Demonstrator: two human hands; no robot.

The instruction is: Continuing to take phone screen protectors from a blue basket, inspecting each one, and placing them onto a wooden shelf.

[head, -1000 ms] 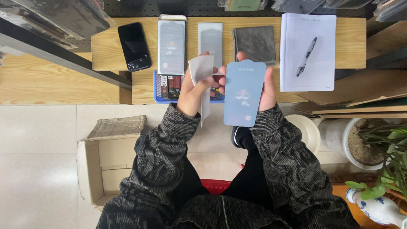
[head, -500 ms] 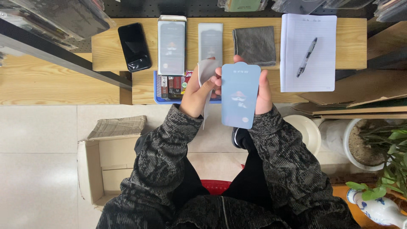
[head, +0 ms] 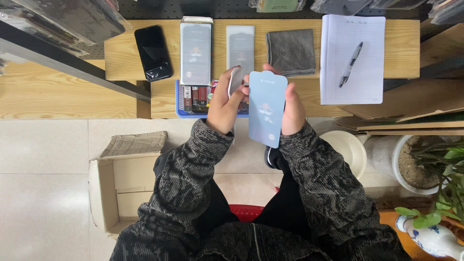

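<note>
My right hand [head: 292, 108] holds a light blue flat sleeve [head: 266, 108], shaped like a phone, upright in front of me. My left hand [head: 224, 104] pinches a thin white sheet [head: 235, 79] right beside the sleeve's left edge. Both hands hover over the near edge of the wooden table [head: 401, 48]. Behind them on the table lie a black phone [head: 152, 52], a grey packaged box [head: 195, 46], a pale flat sleeve [head: 240, 44] and a grey cloth [head: 290, 51].
A white notebook [head: 352, 60] with a pen [head: 350, 64] lies at the table's right. A blue tray [head: 193, 99] of small items sits under my left hand. An open cardboard box [head: 123, 183] stands on the floor at left, a white bowl [head: 344, 147] and potted plant [head: 435, 164] at right.
My left hand has drawn the white sheet in closer to the blue sleeve, and it now shows less. Both hands have shifted slightly toward the table.
</note>
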